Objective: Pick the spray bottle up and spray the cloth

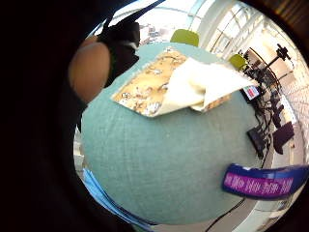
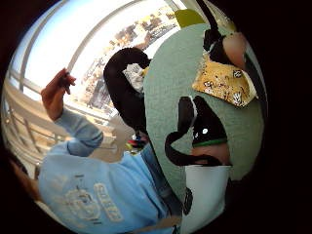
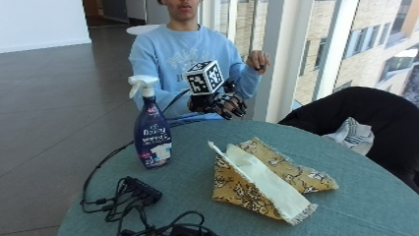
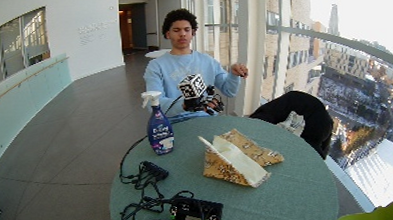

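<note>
Grip [image 3: 218, 104] state: gloved right-hand fingers loosely curled and spread, holding nothing and touching nothing. It hangs above the far edge of the round green surface [image 3: 196, 162], upper centre of the outside view, fingers pointing down toward the surface. One spray bottle [image 3: 151, 129] stands upright at left of frame on the surface, well apart from the grip, white trigger head on top, blue body. One cloth [image 3: 265, 181], yellow patterned with a cream lining, lies folded and partly tented at centre right. One bundle of black cables [image 3: 131, 201] lies at lower left.
</note>
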Motion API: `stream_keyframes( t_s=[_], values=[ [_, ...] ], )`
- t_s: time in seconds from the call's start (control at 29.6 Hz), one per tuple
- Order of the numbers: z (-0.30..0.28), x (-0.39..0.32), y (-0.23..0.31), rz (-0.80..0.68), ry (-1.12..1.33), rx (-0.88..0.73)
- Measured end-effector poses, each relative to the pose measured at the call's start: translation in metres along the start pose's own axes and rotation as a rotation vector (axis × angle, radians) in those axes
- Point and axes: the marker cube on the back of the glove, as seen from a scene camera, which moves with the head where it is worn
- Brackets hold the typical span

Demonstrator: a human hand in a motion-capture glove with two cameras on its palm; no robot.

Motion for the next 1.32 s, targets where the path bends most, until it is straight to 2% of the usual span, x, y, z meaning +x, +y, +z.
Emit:
stream_keyframes(
  t_s=[0.24,0.88,1.08,1.32],
  values=[
    [0.004,0.017,-0.013,0.044,0.0,-0.046],
    [0.005,0.028,-0.001,0.113,0.045,-0.118],
    [-0.01,0.015,0.023,0.098,0.033,-0.044],
    [-0.044,0.002,0.079,0.127,-0.049,0.176]
  ],
)
